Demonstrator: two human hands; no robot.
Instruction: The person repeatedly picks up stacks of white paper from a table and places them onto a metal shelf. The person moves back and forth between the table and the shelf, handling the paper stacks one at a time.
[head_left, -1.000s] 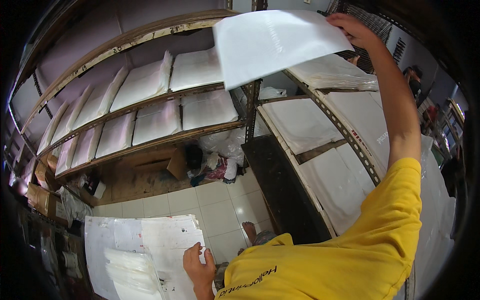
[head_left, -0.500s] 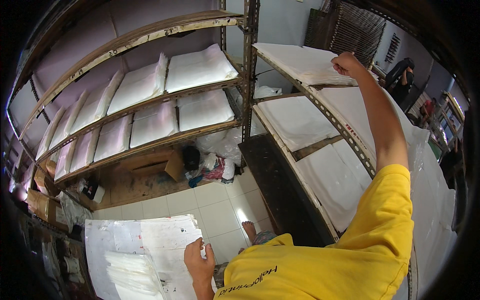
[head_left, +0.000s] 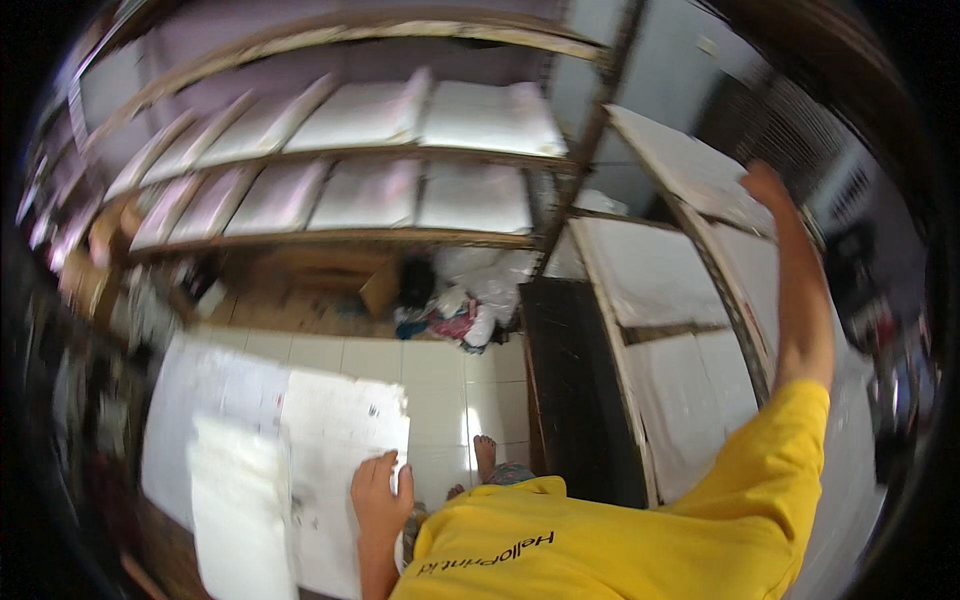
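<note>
My right hand (head_left: 768,186) is raised high at the right and rests on the edge of a white sheet (head_left: 690,170) lying on the top shelf of a tilted rack. My left hand (head_left: 380,496) is low at the bottom centre, fingers apart, pressing on a stack of large white sheets (head_left: 330,440) on the floor side. The picture is blurred. My yellow shirt fills the bottom right.
Wooden racks (head_left: 330,236) on the left hold rows of white sheets on two levels. More white sheets lie on the slanted rack (head_left: 660,280) at right. A dark panel (head_left: 575,380) stands beside my bare foot (head_left: 484,456). Cloth bundles (head_left: 455,315) lie on the tiled floor.
My right hand carried a white sheet overhead, laid it on the top right shelf, and now rests on its edge. The view has swung down. My left hand stays on the stack.
</note>
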